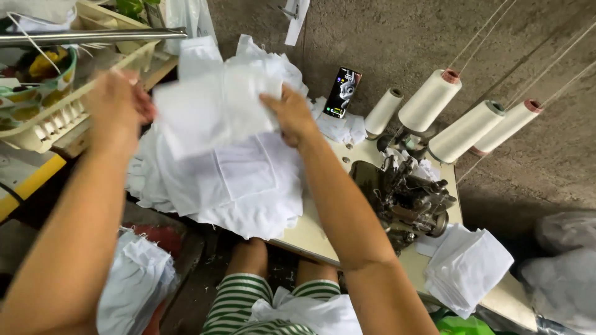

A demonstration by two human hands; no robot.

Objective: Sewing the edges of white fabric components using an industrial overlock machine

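A white cloth piece is held up above a big heap of white cloth pieces on the sewing table. My left hand grips its left edge, blurred by motion. Its right edge is pinched by my right hand. The heap spills over the table's near edge. To the right of my right arm stands a dark overlock sewing machine.
Several white thread cones stand behind the machine. A phone leans against the wall. A folded stack of white pieces lies at the table's right end. A cream plastic basket sits at left. More white cloth lies by my knees.
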